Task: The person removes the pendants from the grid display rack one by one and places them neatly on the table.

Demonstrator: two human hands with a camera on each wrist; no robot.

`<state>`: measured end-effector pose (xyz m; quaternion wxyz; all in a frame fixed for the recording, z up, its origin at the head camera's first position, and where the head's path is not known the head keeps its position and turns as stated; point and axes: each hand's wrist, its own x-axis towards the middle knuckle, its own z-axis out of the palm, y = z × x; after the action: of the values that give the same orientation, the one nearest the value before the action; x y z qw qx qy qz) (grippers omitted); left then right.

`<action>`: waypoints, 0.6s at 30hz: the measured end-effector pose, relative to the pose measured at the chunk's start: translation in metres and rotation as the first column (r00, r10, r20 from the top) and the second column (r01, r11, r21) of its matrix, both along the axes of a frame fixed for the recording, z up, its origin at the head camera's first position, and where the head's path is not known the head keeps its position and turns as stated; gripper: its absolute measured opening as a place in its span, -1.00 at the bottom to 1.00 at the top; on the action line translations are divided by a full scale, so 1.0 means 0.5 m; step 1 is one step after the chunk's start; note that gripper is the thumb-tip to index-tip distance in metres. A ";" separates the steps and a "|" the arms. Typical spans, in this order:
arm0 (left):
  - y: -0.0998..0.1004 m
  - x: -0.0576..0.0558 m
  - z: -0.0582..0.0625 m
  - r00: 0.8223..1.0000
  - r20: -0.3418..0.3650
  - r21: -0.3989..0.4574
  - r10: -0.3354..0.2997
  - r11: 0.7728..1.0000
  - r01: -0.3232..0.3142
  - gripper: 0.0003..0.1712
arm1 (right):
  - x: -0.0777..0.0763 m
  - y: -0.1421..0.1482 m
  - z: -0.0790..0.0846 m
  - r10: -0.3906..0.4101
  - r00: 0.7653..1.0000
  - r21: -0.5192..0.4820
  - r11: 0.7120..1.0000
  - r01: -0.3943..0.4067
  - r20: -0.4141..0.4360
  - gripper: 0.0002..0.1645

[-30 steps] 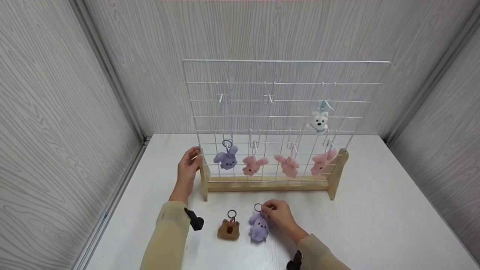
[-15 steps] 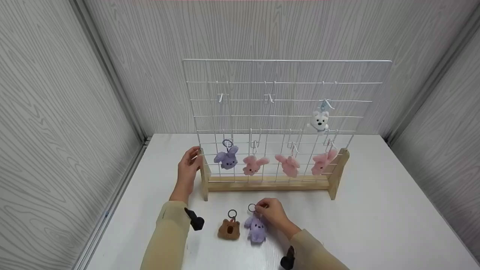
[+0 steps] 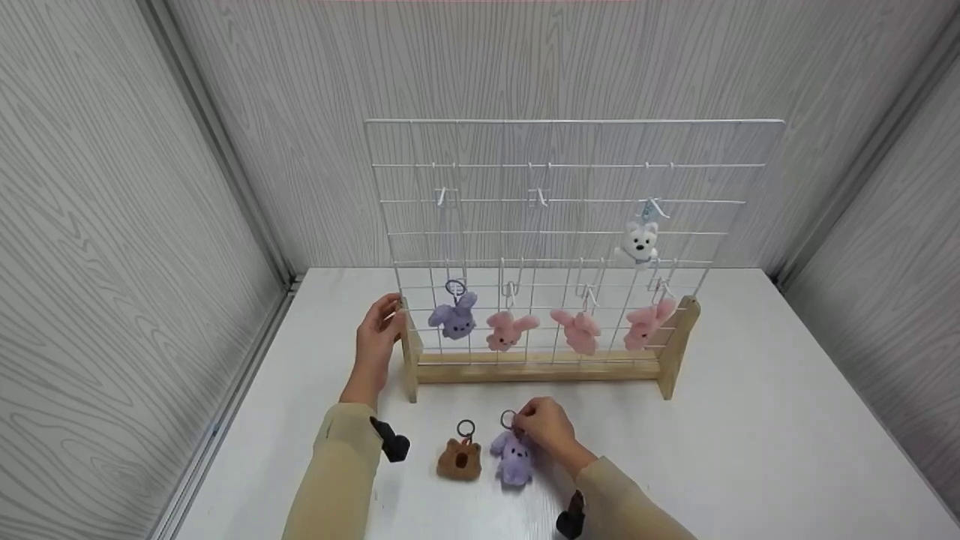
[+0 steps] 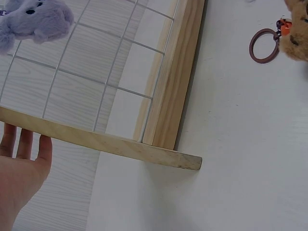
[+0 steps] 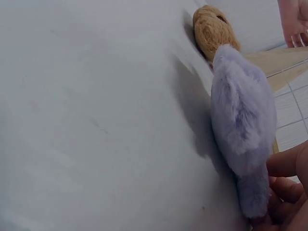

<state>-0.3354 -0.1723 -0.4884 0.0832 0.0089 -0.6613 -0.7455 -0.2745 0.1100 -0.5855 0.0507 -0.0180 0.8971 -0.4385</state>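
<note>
Just left of my right hand (image 3: 549, 426), which pinches its ring (image 3: 502, 417), the bunny (image 3: 514, 460) points lengthwise at the rack (image 3: 536, 372).

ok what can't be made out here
Head view: part of the ring on the lilac plush, behind the right hand.
Left wrist view: part of the brown plush, cut off by the right edge.
Right wrist view: part of the brown plush, behind the lilac plush.

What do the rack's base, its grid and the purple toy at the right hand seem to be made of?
Base: probably solid wood, smooth, apparently unpainted; pale grain shows. Grid: thin white wires, likely coated metal. Purple toy: matte plush, by its fuzzy pile; fibre unclear.
</note>
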 end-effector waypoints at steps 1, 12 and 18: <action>0.000 0.000 0.000 1.000 0.002 0.000 0.001 1.000 -0.001 -0.55 | 0.000 0.000 0.002 -0.005 1.000 0.014 1.000 0.005 0.006 -0.90; 0.000 -0.001 -0.008 1.000 -0.013 0.001 0.000 1.000 0.000 -0.57 | 0.003 0.004 0.007 -0.069 0.995 0.039 0.997 0.066 0.073 -0.84; -0.001 0.000 -0.007 1.000 -0.027 0.027 -0.012 1.000 0.013 -0.57 | 0.003 0.011 0.006 -0.077 0.997 0.030 0.997 0.076 0.016 -0.85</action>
<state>-0.3354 -0.1727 -0.4919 0.0874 -0.0043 -0.6497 -0.7551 -0.2731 0.1156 -0.5827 0.0419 0.0208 0.9030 -0.4270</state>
